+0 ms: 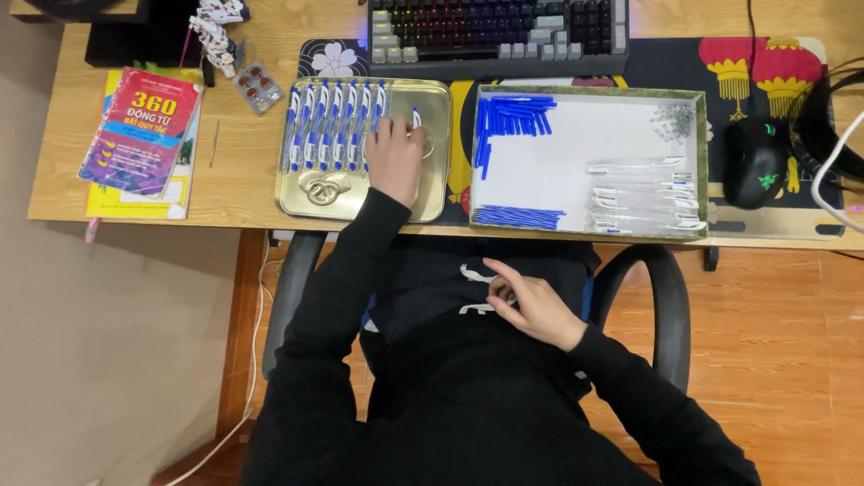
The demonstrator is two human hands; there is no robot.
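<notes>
My left hand lies on a gold metal tray, its fingers closed over a blue-and-white pen whose end pokes out past the fingertips. To the hand's left, several matching pens lie side by side in a row in the tray. My right hand rests in my lap against dark clothing, below the desk edge. Its thumb and forefinger are pinched together and nothing shows between them.
A shallow white-lined box right of the tray holds blue pen parts, clear barrels and small springs. A keyboard, mouse, headphones, books and a blister pack are on the desk.
</notes>
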